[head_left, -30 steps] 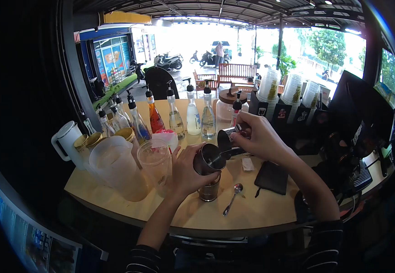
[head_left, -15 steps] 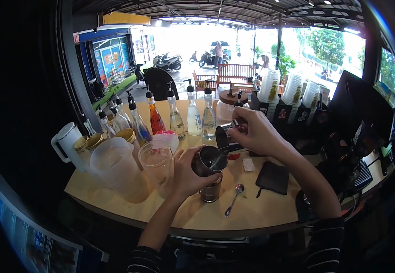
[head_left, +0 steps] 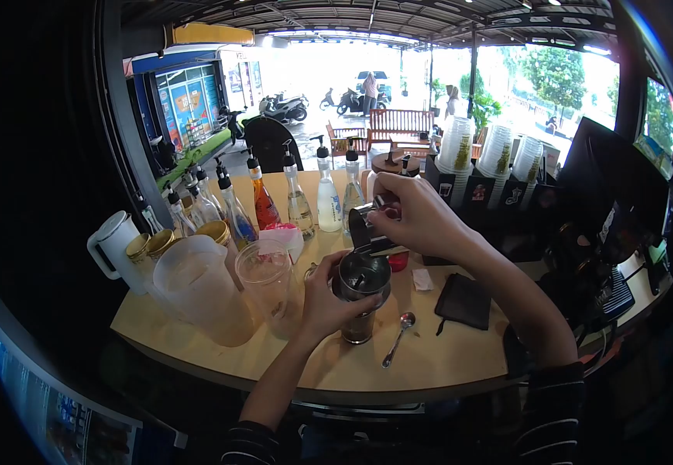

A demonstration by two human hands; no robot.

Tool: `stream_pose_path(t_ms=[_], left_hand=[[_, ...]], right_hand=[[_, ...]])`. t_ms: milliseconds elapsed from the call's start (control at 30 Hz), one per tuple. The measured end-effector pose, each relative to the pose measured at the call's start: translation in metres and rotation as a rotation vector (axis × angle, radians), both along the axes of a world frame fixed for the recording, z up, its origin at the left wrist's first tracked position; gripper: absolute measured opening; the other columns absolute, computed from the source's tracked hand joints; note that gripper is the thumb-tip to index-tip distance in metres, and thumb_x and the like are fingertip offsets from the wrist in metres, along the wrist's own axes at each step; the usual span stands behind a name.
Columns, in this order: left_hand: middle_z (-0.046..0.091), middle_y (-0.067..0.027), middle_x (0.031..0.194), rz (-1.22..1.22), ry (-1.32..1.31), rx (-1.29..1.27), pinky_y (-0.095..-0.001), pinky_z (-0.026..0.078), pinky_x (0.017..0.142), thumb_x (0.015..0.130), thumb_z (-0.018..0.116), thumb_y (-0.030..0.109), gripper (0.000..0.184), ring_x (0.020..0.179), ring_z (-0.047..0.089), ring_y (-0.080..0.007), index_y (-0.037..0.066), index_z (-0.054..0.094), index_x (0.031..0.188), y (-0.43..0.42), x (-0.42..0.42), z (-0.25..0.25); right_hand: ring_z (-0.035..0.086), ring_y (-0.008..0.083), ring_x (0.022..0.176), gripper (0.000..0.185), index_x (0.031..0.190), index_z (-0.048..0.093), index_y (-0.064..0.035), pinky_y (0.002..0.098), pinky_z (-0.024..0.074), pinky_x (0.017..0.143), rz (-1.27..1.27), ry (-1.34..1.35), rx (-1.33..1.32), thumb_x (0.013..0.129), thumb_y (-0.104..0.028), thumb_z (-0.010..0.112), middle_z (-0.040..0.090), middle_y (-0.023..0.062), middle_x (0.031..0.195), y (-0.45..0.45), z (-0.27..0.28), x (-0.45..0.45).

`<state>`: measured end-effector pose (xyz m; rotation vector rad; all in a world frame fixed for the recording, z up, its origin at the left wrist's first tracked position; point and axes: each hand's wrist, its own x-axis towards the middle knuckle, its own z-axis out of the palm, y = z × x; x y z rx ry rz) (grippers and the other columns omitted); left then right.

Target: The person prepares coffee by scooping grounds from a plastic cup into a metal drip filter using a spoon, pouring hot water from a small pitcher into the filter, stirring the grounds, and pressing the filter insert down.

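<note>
My left hand [head_left: 327, 301] is wrapped around a metal shaker cup [head_left: 365, 277], its mouth facing up and a dark shape visible inside. Beneath my fingers, a shiny metal lower part [head_left: 358, 329] shows; whether it is a separate cup I cannot tell. Above the rim, my right hand [head_left: 423, 215] grips a small metal pitcher [head_left: 360, 225], tilted with its lip just over the shaker's mouth. My fingers hide part of the pitcher. A spoon [head_left: 400, 339] lies to the right of the shaker, and a clear plastic cup [head_left: 264, 271] stands to its left.
A frosted jug [head_left: 193, 283] and white pitcher [head_left: 117, 252] stand at left. Several pump bottles [head_left: 299, 209] line the back. A dark pouch [head_left: 463, 302] and white packet [head_left: 422, 280] lie at right, before stacked plastic cups [head_left: 456, 147] and a dark monitor [head_left: 604, 178].
My right hand has moved left and slightly up, bringing the tilted metal pitcher over the shaker cup. The shaker's mouth has shifted slightly right, and my left hand keeps its hold.
</note>
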<state>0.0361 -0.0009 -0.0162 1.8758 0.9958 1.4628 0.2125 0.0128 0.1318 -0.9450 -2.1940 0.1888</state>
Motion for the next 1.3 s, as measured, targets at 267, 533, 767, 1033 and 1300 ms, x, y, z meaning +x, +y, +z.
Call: stream_pose_path(t_ms=[267, 533, 767, 1033, 1300], left_hand=[[0.063, -0.0148, 0.108, 0.009, -0.094, 0.000, -0.0327, 0.049, 0.092, 0.056, 0.088, 0.020, 0.081, 0.103, 0.062, -0.0208, -0.001, 0.046, 0.122, 0.003, 0.002, -0.001], [0.061, -0.0137, 0.112, 0.023, -0.061, 0.009, -0.0318, 0.049, 0.092, 0.059, 0.087, 0.015, 0.078, 0.105, 0.061, -0.0196, 0.000, 0.045, 0.123, 0.004, -0.005, 0.000], [0.062, -0.0146, 0.110, 0.027, -0.033, 0.064, -0.0311, 0.051, 0.089, 0.060, 0.086, 0.016, 0.075, 0.103, 0.062, -0.0198, -0.001, 0.046, 0.122, 0.001, -0.011, 0.009], [0.062, -0.0132, 0.110, 0.050, 0.018, 0.096, -0.0317, 0.050, 0.089, 0.060, 0.087, 0.016, 0.075, 0.103, 0.062, -0.0194, 0.000, 0.047, 0.122, 0.003, -0.017, 0.019], [0.060, -0.0119, 0.114, -0.014, -0.002, 0.039, -0.0313, 0.049, 0.092, 0.060, 0.087, 0.014, 0.075, 0.105, 0.060, -0.0184, 0.001, 0.046, 0.122, 0.001, -0.020, 0.019]], right_hand=[[0.045, 0.0171, 0.054, 0.024, 0.082, 0.049, 0.0035, 0.0319, 0.0394, 0.053, 0.058, 0.019, 0.042, 0.078, -0.013, 0.066, 0.049, 0.0108, 0.061, -0.004, -0.002, 0.001], [0.058, 0.0242, 0.065, 0.027, 0.084, 0.053, 0.0063, 0.0357, 0.0454, 0.061, -0.041, 0.092, -0.064, 0.076, -0.015, 0.067, 0.056, 0.0158, 0.070, -0.008, -0.003, 0.016], [0.047, -0.0006, 0.064, 0.016, 0.084, 0.052, -0.0026, 0.0185, 0.0374, 0.053, -0.003, 0.380, -0.225, 0.083, -0.009, 0.067, 0.050, -0.0047, 0.067, 0.021, -0.027, 0.049], [0.046, 0.0003, 0.060, 0.016, 0.077, 0.051, -0.0072, 0.0177, 0.0363, 0.052, 0.038, 0.814, -0.367, 0.084, -0.009, 0.066, 0.052, -0.0049, 0.066, 0.036, -0.104, 0.083], [0.044, 0.0016, 0.061, 0.016, 0.077, 0.050, -0.0105, 0.0188, 0.0324, 0.056, -0.049, 1.051, -0.500, 0.084, -0.009, 0.064, 0.049, -0.0059, 0.067, 0.049, -0.218, 0.087]])
